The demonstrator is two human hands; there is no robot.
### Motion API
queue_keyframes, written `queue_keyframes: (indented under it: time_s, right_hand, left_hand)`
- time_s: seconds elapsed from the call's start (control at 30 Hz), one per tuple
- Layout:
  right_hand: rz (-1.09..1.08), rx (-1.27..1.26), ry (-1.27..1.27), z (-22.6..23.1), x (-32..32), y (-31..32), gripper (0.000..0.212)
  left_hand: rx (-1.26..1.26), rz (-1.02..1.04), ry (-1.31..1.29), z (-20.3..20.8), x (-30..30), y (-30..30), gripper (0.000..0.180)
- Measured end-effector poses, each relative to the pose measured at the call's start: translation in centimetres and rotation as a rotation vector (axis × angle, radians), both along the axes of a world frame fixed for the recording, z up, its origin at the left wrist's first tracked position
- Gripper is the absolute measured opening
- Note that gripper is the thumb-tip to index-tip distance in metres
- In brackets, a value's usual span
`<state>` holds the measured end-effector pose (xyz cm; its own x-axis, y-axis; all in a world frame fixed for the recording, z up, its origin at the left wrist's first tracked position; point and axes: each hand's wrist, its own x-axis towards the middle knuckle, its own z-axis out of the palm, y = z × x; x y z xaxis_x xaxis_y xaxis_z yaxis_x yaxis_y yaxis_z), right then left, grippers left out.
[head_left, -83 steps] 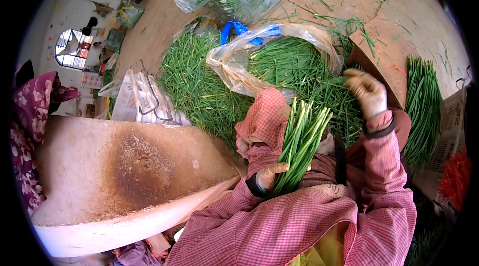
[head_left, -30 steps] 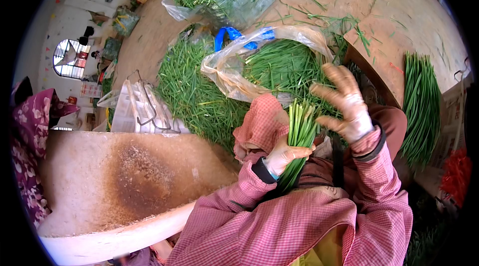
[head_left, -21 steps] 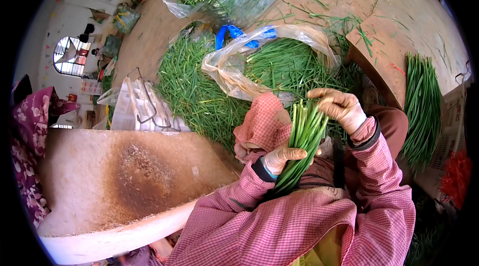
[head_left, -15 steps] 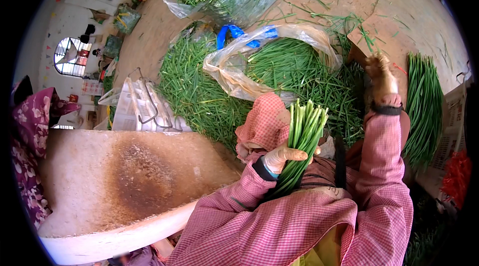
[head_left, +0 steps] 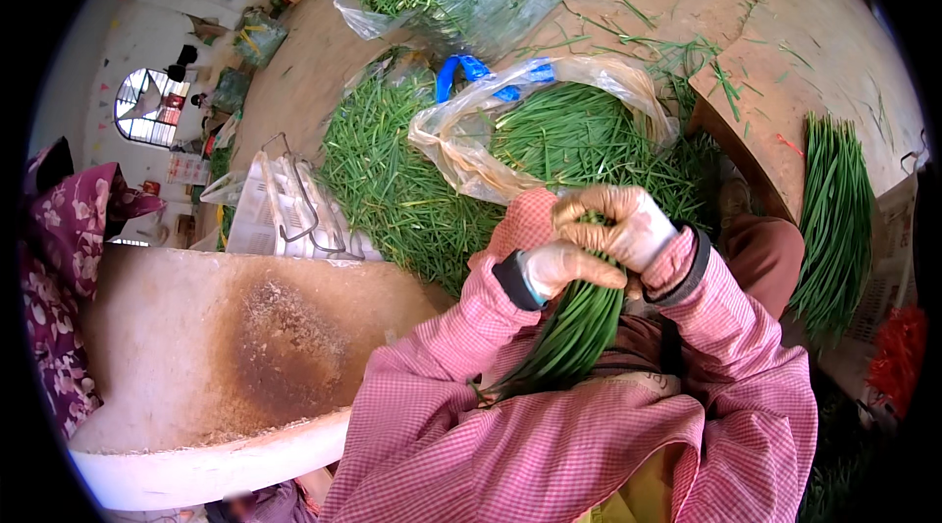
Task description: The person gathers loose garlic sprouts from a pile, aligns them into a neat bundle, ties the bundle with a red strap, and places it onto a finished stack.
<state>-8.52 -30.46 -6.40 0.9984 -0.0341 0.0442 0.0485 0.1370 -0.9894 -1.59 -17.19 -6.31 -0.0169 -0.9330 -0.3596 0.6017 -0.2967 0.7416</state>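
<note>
Our left hand (head_left: 557,270) wraps tightly around a bunch of slender, smooth green stalks (head_left: 577,325), which slants down before our checked pink garment (head_left: 549,444), its thin lower ends fanning leftward. Our right hand (head_left: 628,225) curls over the bunch's upper end; with the hands overlapping, we cannot quite tell whether it grips stalks. Beyond lie a crinkled, brownish-clear plastic bag (head_left: 453,162) and a tangled leafy heap (head_left: 392,165).

No text can be read; the dark marks (head_left: 660,381) on the pale waist cloth (head_left: 638,384) are too small to make out.
</note>
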Motion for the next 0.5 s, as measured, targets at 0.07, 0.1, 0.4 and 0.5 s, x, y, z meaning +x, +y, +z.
queue_keyframes:
  time_s: [0.07,0.1,0.4,0.5]
  right_hand:
    - [-0.269,-0.342,-0.304,1.1,1.1,-1.6,0.044]
    - [-0.288,-0.073,-0.251,0.7,2.0,-2.7,0.051]
    - [0.332,-0.71,0.713,-12.9,-5.6,-2.7,0.02]
    - [0.072,-0.64,0.678,-19.1,-6.8,-4.3,0.009]
  left_hand:
    - [0.143,-0.035,-0.117,1.6,0.5,-1.4,0.013]
    - [0.076,0.058,-0.173,1.5,1.6,-1.8,0.012]
    - [-0.171,0.942,-0.093,6.5,14.3,0.2,0.024]
    - [-0.21,1.049,-0.113,5.7,16.4,3.0,0.024]
